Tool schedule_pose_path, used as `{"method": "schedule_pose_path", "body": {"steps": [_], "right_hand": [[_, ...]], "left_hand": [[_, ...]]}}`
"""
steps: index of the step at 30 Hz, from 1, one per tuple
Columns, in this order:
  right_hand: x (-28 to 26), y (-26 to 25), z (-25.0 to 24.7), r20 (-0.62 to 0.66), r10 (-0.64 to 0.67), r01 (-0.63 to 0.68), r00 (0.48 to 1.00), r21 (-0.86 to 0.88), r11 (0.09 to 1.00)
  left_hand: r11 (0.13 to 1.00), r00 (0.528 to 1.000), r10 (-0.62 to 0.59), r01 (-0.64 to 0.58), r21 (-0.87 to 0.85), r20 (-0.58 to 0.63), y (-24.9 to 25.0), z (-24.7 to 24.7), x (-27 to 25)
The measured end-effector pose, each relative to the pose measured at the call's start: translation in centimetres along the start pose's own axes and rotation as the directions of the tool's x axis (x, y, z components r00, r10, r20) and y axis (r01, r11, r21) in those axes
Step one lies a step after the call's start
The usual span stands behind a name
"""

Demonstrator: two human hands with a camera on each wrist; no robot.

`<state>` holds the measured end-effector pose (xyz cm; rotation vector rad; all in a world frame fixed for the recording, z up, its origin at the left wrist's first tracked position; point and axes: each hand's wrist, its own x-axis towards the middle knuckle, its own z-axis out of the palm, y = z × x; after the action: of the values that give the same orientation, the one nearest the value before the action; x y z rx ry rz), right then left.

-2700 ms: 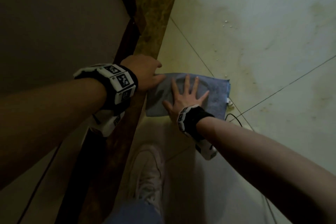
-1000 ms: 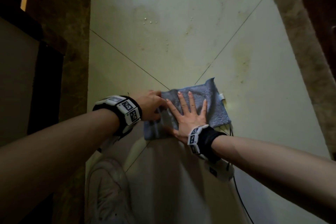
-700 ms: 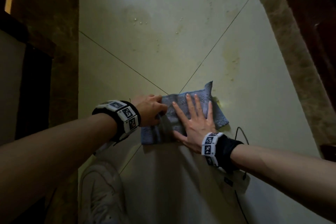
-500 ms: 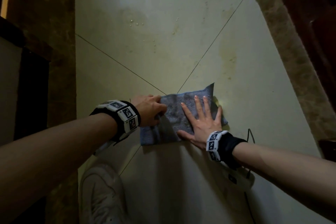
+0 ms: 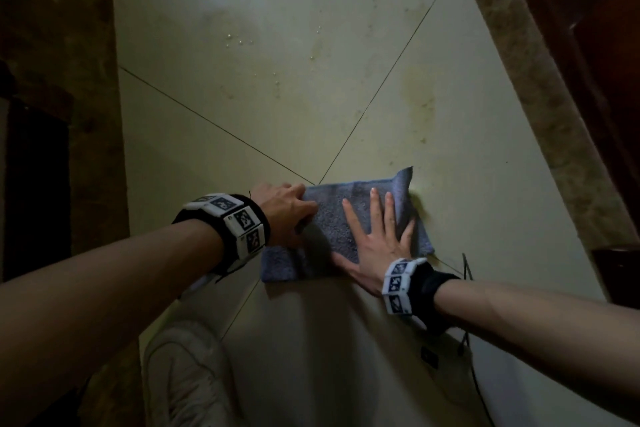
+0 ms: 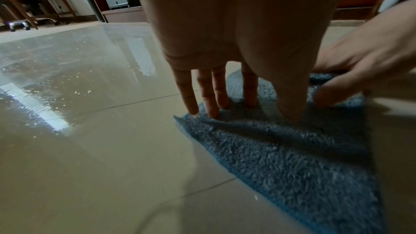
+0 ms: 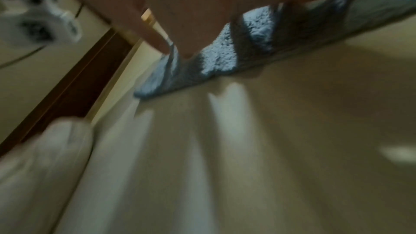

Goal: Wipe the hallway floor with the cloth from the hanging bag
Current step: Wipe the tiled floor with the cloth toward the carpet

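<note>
A blue-grey terry cloth (image 5: 325, 222) lies spread on the cream tiled hallway floor (image 5: 277, 97), beside a crossing of tile joints. My left hand (image 5: 284, 215) presses its left edge; in the left wrist view its straight fingers (image 6: 248, 86) and thumb stand tip-down on the cloth (image 6: 292, 157). My right hand (image 5: 377, 239) lies flat with fingers spread on the cloth's right half, also seen as the right hand (image 6: 364, 63) from the side. The right wrist view is blurred, showing my palm (image 7: 202, 6) over the cloth (image 7: 223, 60).
Water drops (image 5: 239, 42) and yellowish stains (image 5: 419, 94) mark the floor ahead. Brown marble borders run along the left (image 5: 59, 80) and right (image 5: 540, 90), with dark wood beyond. My white shoe (image 5: 183, 374) is below the left arm. A thin cable (image 5: 467, 263) trails by the right wrist.
The cloth and both hands have come away from the left border to the tile joint. In the last second my right hand slid rightward over the cloth; the left hand stayed on its edge.
</note>
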<state>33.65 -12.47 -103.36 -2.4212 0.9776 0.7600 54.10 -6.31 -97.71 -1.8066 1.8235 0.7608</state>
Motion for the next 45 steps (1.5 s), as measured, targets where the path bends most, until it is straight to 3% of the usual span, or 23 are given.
{"method": "schedule_pose_path", "body": {"steps": [8,16,24,34,38,45], "right_hand": [[3.3,-1.6,-2.3,0.056,0.112,-0.111,0.992,-0.022,0.994],[7.2,-1.1,-6.0,0.025,0.114,-0.113,0.993,-0.051,0.992],[12.0,-1.1,-9.8,-0.011,0.156,-0.156,0.988,-0.027,0.987],[10.7,0.4,-9.3,-0.002,0.114,-0.114,0.994,-0.06,0.992],[7.7,3.2,-7.3,-0.013,0.109,-0.109,0.994,-0.08,0.991],[2.6,9.5,-4.9,0.018,0.138,-0.135,0.99,-0.129,0.982]], "left_hand": [[0.986,0.983,-0.135,0.146,0.085,-0.121,-1.6,-0.5,1.4],[0.97,0.945,-0.233,0.244,0.019,-0.232,-3.8,-1.6,2.9],[0.962,0.918,-0.272,0.252,-0.105,-0.287,-6.2,-1.6,4.3],[0.97,0.941,-0.238,0.218,-0.108,-0.24,-6.0,-2.4,4.3],[0.992,0.96,-0.129,0.124,-0.033,-0.248,-3.1,-3.4,4.0],[0.992,0.987,0.085,-0.071,0.106,-0.133,3.3,-3.7,3.9]]}}
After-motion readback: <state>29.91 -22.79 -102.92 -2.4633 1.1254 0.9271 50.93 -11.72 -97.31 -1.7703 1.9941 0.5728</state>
